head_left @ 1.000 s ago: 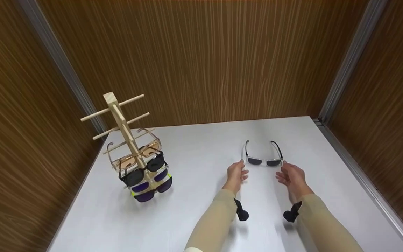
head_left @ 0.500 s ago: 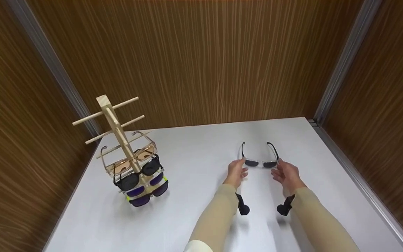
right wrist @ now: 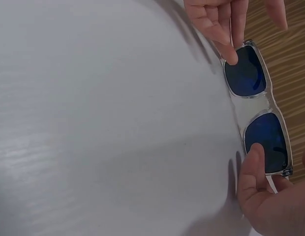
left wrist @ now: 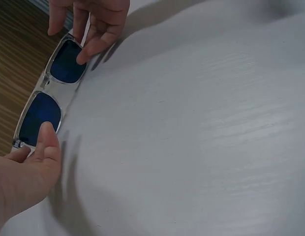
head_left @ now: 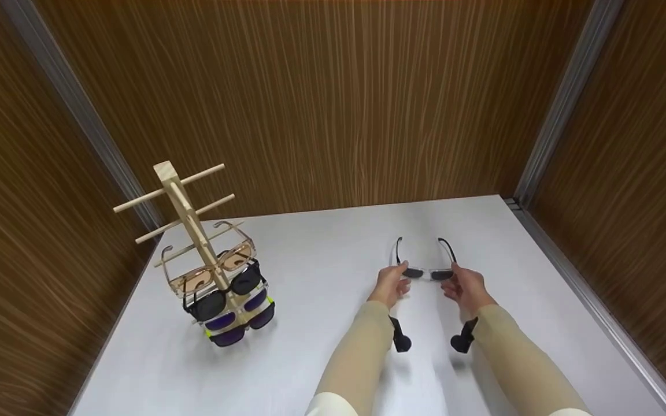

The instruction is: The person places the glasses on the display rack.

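A pair of sunglasses with a clear frame and dark lenses stands before me, its black-tipped temples unfolded and pointing away. My left hand pinches its left end, and my right hand pinches the right end. In the left wrist view the lenses look blue, and the left thumb lies over the lower edge of the near lens. The right wrist view shows the right thumb likewise on the corner of its lens. Other fingers are partly hidden behind the frame.
A wooden display stand with crossbars is at the left. It bears tan-lensed glasses, black sunglasses and purple-lensed pairs below; its two top bars are bare. Wood-grain panels enclose the white table.
Both hands have closed in on the ends of the sunglasses, thumbs now overlapping the lens corners. The whole head view has shifted, with the stand appearing farther left and lower.
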`<move>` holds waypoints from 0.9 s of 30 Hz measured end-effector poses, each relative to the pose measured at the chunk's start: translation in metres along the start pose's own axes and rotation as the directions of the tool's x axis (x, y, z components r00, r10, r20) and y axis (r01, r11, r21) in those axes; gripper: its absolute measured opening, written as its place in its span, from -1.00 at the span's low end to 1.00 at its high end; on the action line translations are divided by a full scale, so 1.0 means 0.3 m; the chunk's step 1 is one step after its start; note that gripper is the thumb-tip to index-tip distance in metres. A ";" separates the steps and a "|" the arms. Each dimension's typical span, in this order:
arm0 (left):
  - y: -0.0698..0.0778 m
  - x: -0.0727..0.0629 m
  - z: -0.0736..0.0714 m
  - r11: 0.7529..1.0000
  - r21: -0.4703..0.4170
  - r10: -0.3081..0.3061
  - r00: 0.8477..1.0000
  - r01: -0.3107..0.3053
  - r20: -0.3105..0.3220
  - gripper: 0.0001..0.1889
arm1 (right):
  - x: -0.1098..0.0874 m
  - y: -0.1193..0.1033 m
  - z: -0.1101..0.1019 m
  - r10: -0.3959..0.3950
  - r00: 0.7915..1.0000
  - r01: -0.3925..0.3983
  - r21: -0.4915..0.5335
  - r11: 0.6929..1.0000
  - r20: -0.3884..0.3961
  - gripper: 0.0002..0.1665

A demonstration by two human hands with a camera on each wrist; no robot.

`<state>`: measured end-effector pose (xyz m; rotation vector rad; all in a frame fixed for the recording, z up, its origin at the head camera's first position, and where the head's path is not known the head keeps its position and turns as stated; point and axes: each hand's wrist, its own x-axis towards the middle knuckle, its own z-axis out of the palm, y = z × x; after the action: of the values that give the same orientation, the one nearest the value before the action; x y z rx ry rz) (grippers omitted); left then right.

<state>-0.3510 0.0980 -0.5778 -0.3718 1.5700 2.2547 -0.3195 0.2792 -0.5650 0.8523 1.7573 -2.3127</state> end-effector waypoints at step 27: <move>-0.012 -0.040 -0.013 0.985 0.120 0.143 0.975 -0.124 -0.168 -0.82 | -0.032 0.016 -0.007 -0.012 1.000 0.013 -0.058 0.998 0.027 -0.59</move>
<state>-0.3388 0.0937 -0.5771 -0.4583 1.8503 2.2761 -0.3088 0.2774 -0.5646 0.8003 1.8144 -2.2578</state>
